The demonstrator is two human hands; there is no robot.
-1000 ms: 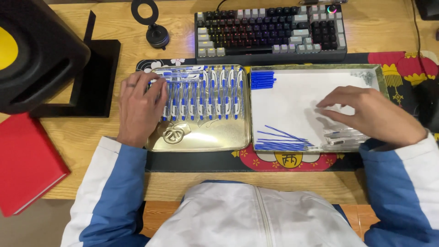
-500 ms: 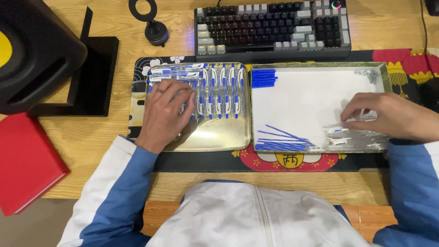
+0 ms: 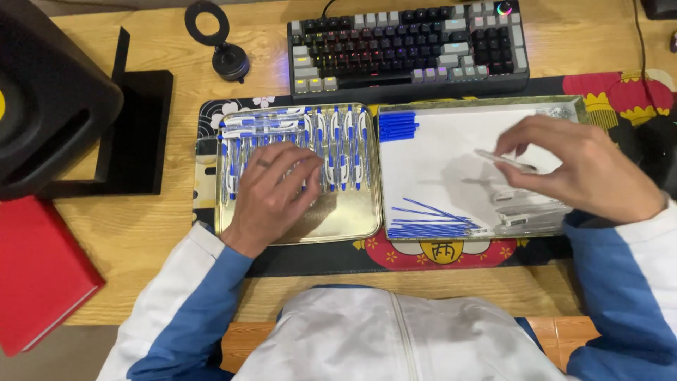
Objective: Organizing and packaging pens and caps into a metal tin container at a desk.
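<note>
Head view: you look straight down at a wooden desk (image 3: 176, 233), with your own white and blue sleeves in the lower half of the frame.
Desk mat: a dark patterned mat (image 3: 437, 255) lies across the middle and carries both trays, so they sit level and side by side.
Right tray: the white-lined tray (image 3: 451, 169), right of centre, holds loose parts sorted by kind: blue caps (image 3: 396, 127) at its upper left, thin blue refills (image 3: 430, 220) at its lower left, clear barrels (image 3: 532, 212) at its lower right.
Left tray: the gold tray (image 3: 345, 222), left of centre, holds assembled blue and white pens (image 3: 338, 144) laid in neat rows, which keeps them from rolling.
Left hand: your left hand (image 3: 271, 194) lies flat, fingers spread wide, on the pens, holding nothing.
Right hand: your right hand (image 3: 578, 169) pinches one clear barrel (image 3: 504, 160) at its fingertips, lifted just above the white tray.
Behind: a keyboard (image 3: 409, 42) sits at the top, a red book (image 3: 35, 275) at the lower left.
</note>
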